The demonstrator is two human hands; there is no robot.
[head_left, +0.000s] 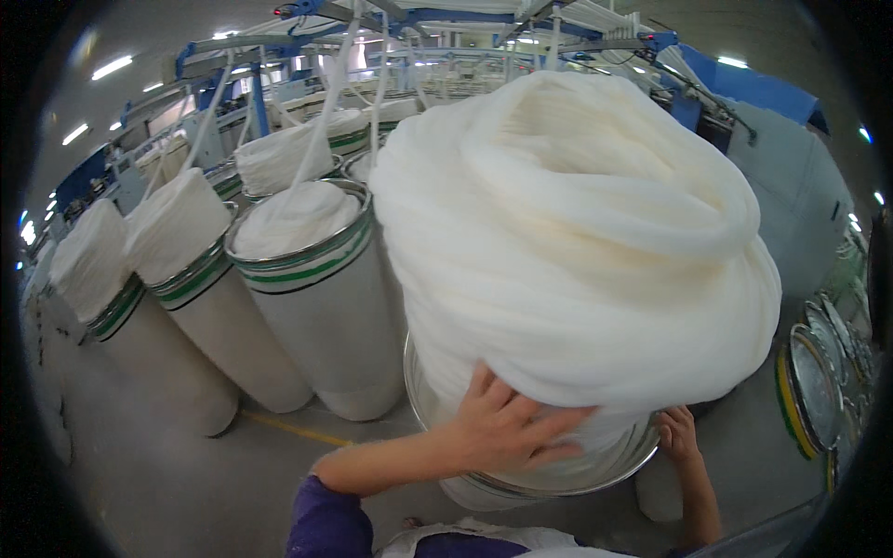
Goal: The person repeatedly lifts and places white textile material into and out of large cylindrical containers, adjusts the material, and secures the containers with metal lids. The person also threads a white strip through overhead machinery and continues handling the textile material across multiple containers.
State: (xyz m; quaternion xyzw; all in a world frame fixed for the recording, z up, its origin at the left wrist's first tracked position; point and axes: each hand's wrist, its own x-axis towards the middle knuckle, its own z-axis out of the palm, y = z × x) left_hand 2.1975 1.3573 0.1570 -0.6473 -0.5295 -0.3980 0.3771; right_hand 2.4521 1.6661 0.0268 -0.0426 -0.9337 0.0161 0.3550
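A tall, bulging coil of white fibre sliver (577, 251) rises well above the metal rim of a round spinning can (558, 485) right in front of me. My left hand (516, 430) lies against the lower near side of the coil, fingers spread and pressing on the soft strand. At the right of the can, my right hand (679, 432) has its fingers curled over the metal rim. The coil leans out past the rim on the right and hides the can's far side.
To the left stand several tall cans, one a can with green bands (312, 307), filled with sliver. White strands (326, 102) run up to an overhead blue frame (256, 98). At right are a grey machine panel (791, 177) and several round metal-rimmed pieces (814, 386). A yellow line (298, 429) crosses the floor.
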